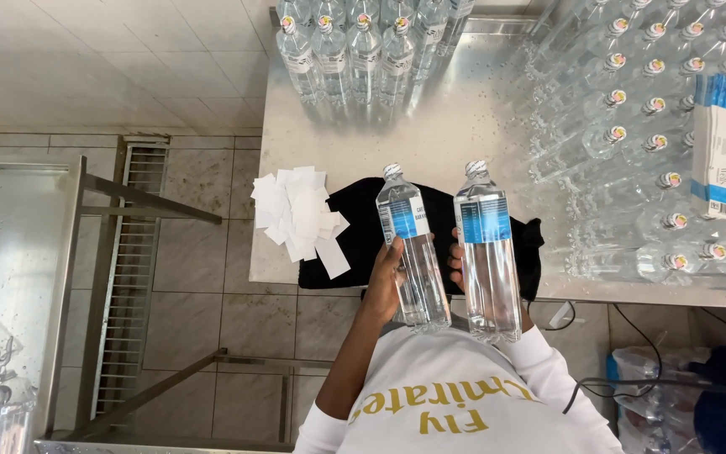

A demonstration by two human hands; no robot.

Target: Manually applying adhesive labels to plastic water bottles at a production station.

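My left hand (pixel 386 273) grips a clear water bottle (pixel 413 248) with a blue label and a white cap, held up in front of my chest. Beside it, my right hand (pixel 457 267) holds a second, slightly larger clear bottle (pixel 487 252) with a blue label; only its fingers show behind the bottle. The two bottles are nearly parallel, caps pointing away from me. Both hang over a black cloth (pixel 355 231) lying on the steel table (pixel 455 126) at its near edge.
A pile of white paper slips (pixel 300 214) lies left of the cloth. Several capped bottles stand at the table's back (pixel 355 50) and many more fill its right side (pixel 649 151), with a blue-and-white bundle (pixel 720 143) on top. A floor drain grate (pixel 132 277) and metal frame are at left.
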